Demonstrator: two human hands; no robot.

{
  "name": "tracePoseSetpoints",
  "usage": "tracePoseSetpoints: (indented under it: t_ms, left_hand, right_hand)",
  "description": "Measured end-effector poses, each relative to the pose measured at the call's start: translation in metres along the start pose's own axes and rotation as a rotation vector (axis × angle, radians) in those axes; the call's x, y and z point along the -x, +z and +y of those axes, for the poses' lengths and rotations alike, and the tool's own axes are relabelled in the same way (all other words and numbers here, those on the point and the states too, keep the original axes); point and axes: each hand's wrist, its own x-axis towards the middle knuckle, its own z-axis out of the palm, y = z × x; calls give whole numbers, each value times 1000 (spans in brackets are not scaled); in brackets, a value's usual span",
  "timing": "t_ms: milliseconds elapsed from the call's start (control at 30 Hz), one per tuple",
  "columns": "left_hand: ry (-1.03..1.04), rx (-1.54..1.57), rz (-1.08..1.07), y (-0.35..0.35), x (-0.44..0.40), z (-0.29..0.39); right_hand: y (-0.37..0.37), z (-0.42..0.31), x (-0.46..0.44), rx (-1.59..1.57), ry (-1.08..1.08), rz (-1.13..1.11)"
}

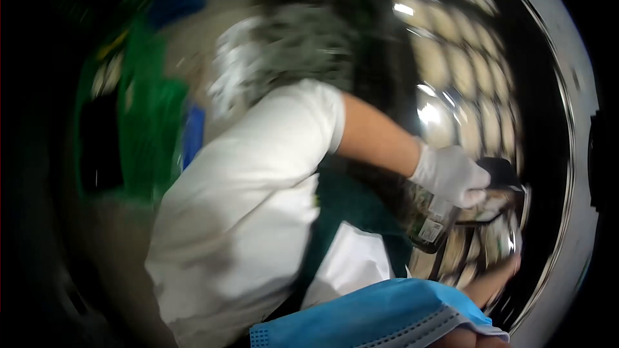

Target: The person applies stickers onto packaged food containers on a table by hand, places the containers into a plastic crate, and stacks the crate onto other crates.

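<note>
My left hand (pixel 449 174), in a white glove, reaches across to the right with its fingers curled at the edge of a black plastic tray (pixel 498 171). The tray's contents are blurred. Just below that hand is a clear-topped pack (pixel 427 220) with a white printed label and something greenish inside. My right hand (pixel 511 245) shows only in part at the lower right, close to the tray. Motion blur and the edge of the view hide its fingers.
Rows of packs with pale contents (pixel 445 58) fill the right side, beside a grey metal edge (pixel 574 90). Green crates (pixel 145 122) stand at the left. A blue face mask (pixel 374 316) and white-sleeved arm cover the lower part.
</note>
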Motion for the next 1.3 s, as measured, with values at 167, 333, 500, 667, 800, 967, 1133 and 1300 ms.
tracePoseSetpoints:
  t_ms: [167,333,500,667,800,967,1133,1300]
  left_hand:
    - [150,-531,27,-265,49,38]
    - [244,-1532,-195,-500,151,127]
    - [-132,-1981,-301,-628,282,198]
    - [-268,-1873,-254,-668,422,193]
    - [-398,-1539,-238,-630,470,196]
    - [-396,-1806,41,-681,440,237]
    - [-356,-2158,-78,-761,431,251]
    - [-971,-1923,-191,-827,452,221]
  right_hand:
    - [-4,-149,51,-31,-315,25]
    - [8,-312,133,-80,-580,7]
    - [43,-466,232,-148,-862,-76]
    - [112,-580,320,-69,-1143,-137]
    - [169,-640,397,-70,-1424,-290]
    - [191,-691,508,-374,-1512,-674]
    - [197,-729,539,-459,-1613,-763]
    - [197,-746,570,-539,-1621,-948]
